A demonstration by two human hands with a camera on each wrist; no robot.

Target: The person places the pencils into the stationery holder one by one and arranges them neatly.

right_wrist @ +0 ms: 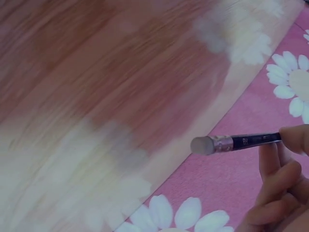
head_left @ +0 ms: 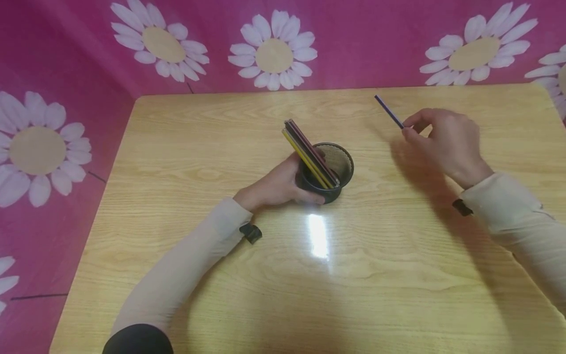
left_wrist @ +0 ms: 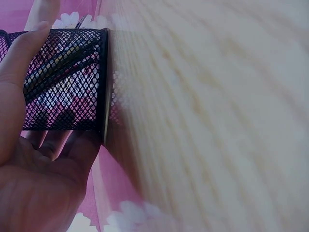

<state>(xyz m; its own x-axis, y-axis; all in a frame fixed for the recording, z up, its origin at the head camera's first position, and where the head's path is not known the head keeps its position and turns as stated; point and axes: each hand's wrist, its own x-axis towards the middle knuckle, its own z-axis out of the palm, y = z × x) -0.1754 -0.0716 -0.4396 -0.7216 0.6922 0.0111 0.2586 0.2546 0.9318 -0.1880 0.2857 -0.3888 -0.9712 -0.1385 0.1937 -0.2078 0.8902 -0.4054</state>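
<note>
My left hand (head_left: 278, 186) grips a black mesh pencil cup (head_left: 347, 160) near the middle of the table, with the fingers round the far side and the thumb on the near side. Several pencils (head_left: 305, 150), yellow, dark and reddish, lean in the cup toward the upper left. In the left wrist view the cup's base (left_wrist: 103, 79) is at the tabletop; I cannot tell whether it touches. Off to the right, my right hand (head_left: 453, 142) pinches a dark blue pencil (head_left: 389, 112) above the table. The right wrist view shows its whitish eraser (right_wrist: 201, 145) and metal band.
A light wood-grain table (head_left: 247, 290) spreads under both hands, with a bright reflection in front of the cup. Pink cloth (head_left: 367, 44) with white daisies hangs behind it and down the left side. Small black straps or devices (head_left: 251, 233) sit at the wrists.
</note>
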